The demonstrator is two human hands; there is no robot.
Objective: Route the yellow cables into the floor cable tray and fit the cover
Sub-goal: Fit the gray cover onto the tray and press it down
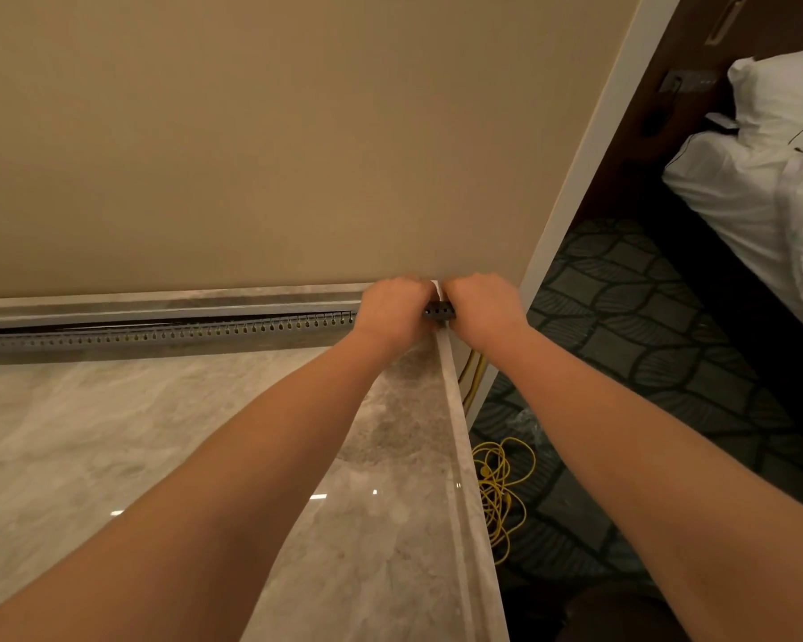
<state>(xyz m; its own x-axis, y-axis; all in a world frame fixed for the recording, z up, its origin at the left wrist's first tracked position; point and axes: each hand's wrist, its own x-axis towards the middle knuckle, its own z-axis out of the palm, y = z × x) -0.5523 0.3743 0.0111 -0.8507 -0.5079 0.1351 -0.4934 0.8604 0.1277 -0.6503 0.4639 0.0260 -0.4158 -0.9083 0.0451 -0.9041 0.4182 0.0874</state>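
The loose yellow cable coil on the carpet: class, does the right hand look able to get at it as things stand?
Probably yes. The yellow cable coil lies uncovered on the carpet, beside the marble ledge, with nothing over it. But the right hand is busy at the cable tray end, so it must let go first.

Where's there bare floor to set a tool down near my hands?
The marble floor left of the left forearm, below the cable tray, is bare. It is crowded at the corner, where both hands meet, and on the carpet by the coiled yellow cables.

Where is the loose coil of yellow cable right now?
The yellow cable coil lies on the patterned carpet, low right in the head view, beside the marble threshold.
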